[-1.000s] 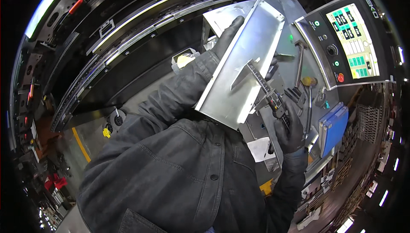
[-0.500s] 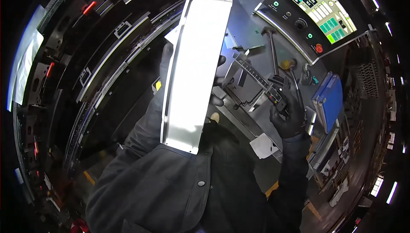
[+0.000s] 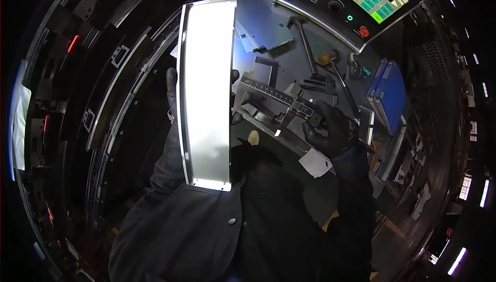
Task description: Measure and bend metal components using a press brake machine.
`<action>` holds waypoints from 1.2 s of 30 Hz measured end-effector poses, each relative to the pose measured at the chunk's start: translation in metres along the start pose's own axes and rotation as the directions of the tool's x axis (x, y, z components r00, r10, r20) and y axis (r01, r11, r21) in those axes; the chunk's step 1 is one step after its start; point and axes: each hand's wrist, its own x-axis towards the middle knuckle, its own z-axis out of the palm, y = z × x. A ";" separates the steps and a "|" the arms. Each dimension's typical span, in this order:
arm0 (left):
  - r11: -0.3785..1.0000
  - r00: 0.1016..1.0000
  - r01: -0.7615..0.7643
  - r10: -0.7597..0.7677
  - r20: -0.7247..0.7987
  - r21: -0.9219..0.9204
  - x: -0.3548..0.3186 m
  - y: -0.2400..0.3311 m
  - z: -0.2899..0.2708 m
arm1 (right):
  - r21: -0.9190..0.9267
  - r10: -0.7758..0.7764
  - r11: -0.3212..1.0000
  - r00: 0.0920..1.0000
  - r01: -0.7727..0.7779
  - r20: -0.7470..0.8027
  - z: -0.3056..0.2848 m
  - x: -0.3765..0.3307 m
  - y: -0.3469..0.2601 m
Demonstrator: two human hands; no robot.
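Note:
A long bent sheet-metal panel [image 3: 206, 90] with folded-up edges stands nearly upright in front of my chest, its face glaring white. My left hand [image 3: 172, 89], in a black glove, grips it from behind: the thumb shows along its left edge, and fingertips come round the right edge. The palm is hidden behind the metal. To the right, my gloved right hand [image 3: 333, 131] is closed around the display end of a digital caliper [image 3: 274, 94]. The caliper's scale points left toward the panel's right edge; whether it touches the panel I cannot tell.
On the grey table beyond lie a hammer [image 3: 305, 44], a yellow-headed mallet [image 3: 328, 57], flat sheet pieces and dark metal parts. Blue binders [image 3: 386, 95] stand at the right. A control panel [image 3: 341, 3] with a red button is at the back; a large machine's rails fill the left.
The view has swung, so the table and control panel sit further left and higher. The panel stands straighter, and the caliper lies flatter. Both hands keep their hold.

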 end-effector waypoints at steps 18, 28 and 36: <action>0.612 0.508 0.333 0.525 -0.683 0.718 0.036 0.048 -0.048 | 0.343 0.523 0.818 0.845 -0.461 -0.112 -0.012 -0.058 0.032; -0.090 0.487 0.847 0.525 -0.698 0.524 0.052 0.071 -0.056 | 0.405 0.540 0.800 0.825 -0.442 -0.165 -0.003 -0.068 0.029; 0.791 0.861 0.492 -0.379 -0.340 0.365 0.015 -0.037 -0.014 | 0.171 0.320 0.937 0.945 -0.306 -0.063 0.001 -0.040 0.003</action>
